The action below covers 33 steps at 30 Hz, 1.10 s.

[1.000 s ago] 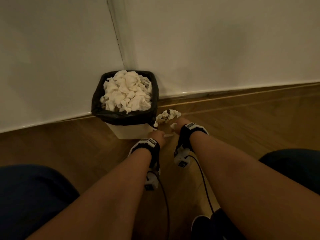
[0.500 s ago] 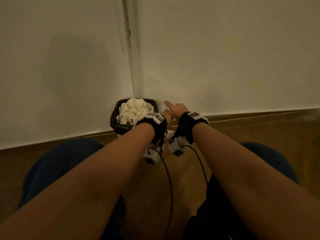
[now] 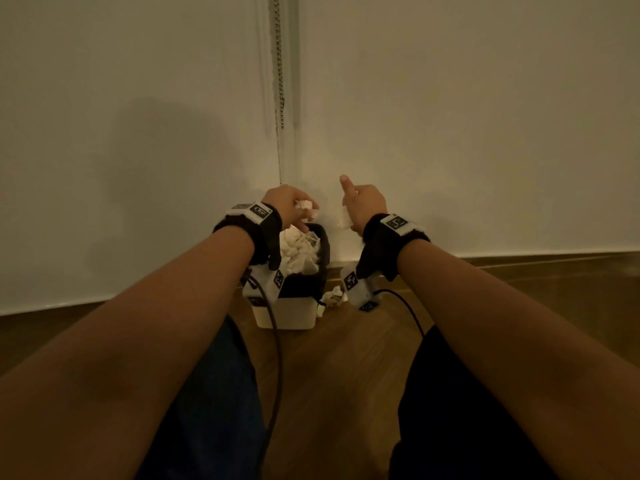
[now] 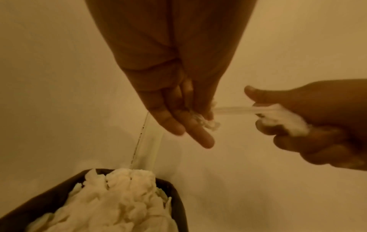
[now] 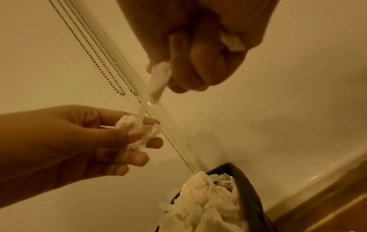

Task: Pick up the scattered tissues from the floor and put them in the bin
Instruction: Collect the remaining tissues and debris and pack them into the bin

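while both hands (image 3: 294, 202) grip tissue (image 5: 139, 125), bin (image 3: 322, 258) sits full.

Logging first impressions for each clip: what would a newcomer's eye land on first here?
Both hands, raised above the bin in the wall corner: the left hand and the right hand each grip white tissue, a thin twisted strand stretched between them. Next, the bin's heaped tissues, and one crumpled tissue on the floor beside it.

Dim, warm yellowish light is tinting every view; soft shadows are falling on the wall (image 3: 138, 150), and both wrist views are blurring.
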Tool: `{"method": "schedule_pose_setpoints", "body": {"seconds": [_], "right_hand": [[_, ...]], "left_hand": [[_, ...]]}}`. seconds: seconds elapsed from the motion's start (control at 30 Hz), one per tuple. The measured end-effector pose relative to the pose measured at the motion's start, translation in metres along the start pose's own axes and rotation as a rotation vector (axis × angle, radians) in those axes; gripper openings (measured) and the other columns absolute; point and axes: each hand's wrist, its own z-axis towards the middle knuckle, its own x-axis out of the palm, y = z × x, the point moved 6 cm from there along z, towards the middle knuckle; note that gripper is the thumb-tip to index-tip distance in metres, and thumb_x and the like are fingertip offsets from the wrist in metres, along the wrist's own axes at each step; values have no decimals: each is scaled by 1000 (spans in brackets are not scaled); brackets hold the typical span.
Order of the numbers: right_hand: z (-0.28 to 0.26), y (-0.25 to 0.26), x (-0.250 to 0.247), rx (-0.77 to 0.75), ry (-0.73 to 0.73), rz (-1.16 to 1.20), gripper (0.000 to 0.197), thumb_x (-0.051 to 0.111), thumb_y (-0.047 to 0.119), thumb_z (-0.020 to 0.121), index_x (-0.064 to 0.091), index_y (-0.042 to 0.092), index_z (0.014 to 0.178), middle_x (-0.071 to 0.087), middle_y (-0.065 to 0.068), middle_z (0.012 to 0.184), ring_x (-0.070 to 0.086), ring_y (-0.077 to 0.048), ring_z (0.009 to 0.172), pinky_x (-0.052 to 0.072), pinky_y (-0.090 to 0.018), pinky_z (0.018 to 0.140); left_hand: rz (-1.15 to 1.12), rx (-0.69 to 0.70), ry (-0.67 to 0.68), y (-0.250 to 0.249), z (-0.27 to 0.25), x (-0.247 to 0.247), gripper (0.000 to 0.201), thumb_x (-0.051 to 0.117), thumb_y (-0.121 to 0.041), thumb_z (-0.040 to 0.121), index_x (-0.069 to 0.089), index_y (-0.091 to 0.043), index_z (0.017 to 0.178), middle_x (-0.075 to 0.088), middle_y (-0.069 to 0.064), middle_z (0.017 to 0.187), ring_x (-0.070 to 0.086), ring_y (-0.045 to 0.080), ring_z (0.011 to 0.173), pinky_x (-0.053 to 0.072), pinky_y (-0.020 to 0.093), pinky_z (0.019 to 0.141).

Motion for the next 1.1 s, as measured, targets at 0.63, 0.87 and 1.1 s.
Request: {"method": "schedule_pose_setpoints", "body": {"seconds": [0.63,0.87,1.1], "right_hand": [[48,-29,89,396,296,972,32,22,-10,90,45,9,80,39,-7,80,41,-22,66,40,-33,58],[54,-38,125,356,401,556,42,55,3,91,45,8,133,50,-15,129,52,-32,115,49,-46,91],[54,-35,148,-193,381,-725,15,41,15,96,56,12,96,59,-13,115,55,-29,104,44,-33,86]], "left_hand": [[205,-304,-149,108,51,-23,34,60,-8,86,60,-6,120,60,18,120,58,33,109,47,39,95],[297,-309,-56,117,51,-9,30,53,-21,92,63,-10,118,64,11,117,59,29,107,46,31,88],[586,-325,278,131,48,22,40,47,-21,96,48,-14,135,48,10,138,49,27,121,40,31,99]]}}
